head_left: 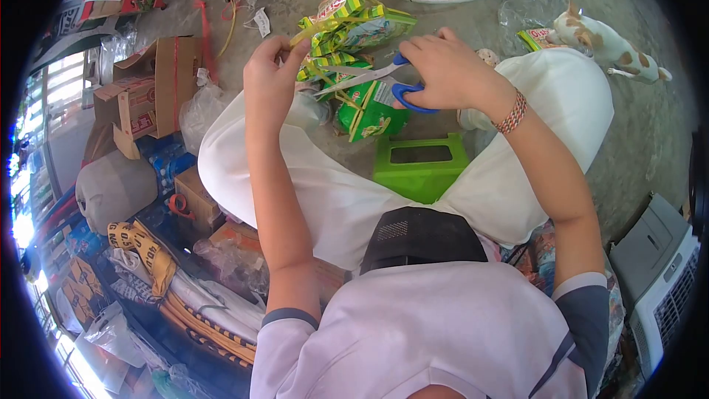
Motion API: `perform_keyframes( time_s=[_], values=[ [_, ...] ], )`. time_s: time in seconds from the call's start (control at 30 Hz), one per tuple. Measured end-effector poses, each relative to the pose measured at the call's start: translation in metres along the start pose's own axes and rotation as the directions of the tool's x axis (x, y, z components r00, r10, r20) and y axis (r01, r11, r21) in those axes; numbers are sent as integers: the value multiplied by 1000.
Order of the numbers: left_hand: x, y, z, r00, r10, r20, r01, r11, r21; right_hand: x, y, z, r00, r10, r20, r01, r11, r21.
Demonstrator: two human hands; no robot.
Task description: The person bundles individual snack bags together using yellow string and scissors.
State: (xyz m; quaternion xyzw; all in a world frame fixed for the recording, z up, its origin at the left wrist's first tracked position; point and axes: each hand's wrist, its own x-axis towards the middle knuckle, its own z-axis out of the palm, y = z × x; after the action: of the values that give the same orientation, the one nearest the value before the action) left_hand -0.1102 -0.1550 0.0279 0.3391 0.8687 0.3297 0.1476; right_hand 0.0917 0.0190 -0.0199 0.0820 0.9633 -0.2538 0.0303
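My left hand (275, 66) pinches a yellow strip (316, 30) that runs to the green and yellow snack packets (369, 29). In my right hand (443, 66) are blue-handled scissors (373, 74), their blades spread apart and pointing left, just below my left fingertips. Behind and below the blades lies a darker green packet (373, 109) with more yellow strip across it. A green plastic stool (417, 166) stands between my knees, with an oval-like slot in its face.
A white and orange cat (609, 44) is on the floor at the upper right, beside another packet (538, 38). Cardboard boxes (148, 100) and a grey container (116, 191) stand at the left. A grey appliance (657, 266) is at the lower right.
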Motion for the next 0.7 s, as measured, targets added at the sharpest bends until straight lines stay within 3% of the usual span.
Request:
perform_keyframes(
  time_s=[0.27,0.37,0.47,0.57,0.7],
  values=[
    [6,-1,6,987,162,6,-163,986,36,5,-9,-10,994,-42,-106,42,999,0],
    [5,0,8,990,138,-7,-138,990,14,9,-11,-14,995,64,72,-61,998,-34],
    [9,-12,11,999,-1,-50,-7,986,-166,6,-14,-24,976,91,200,-89,996,-20],
    [11,-2,-3,994,-99,-36,90,975,-204,-3,-4,-14,973,100,209,-92,995,-46],
    [6,4,-8,992,-109,62,123,937,-326,-25,29,9,900,311,307,-256,945,-205]
  ],
)
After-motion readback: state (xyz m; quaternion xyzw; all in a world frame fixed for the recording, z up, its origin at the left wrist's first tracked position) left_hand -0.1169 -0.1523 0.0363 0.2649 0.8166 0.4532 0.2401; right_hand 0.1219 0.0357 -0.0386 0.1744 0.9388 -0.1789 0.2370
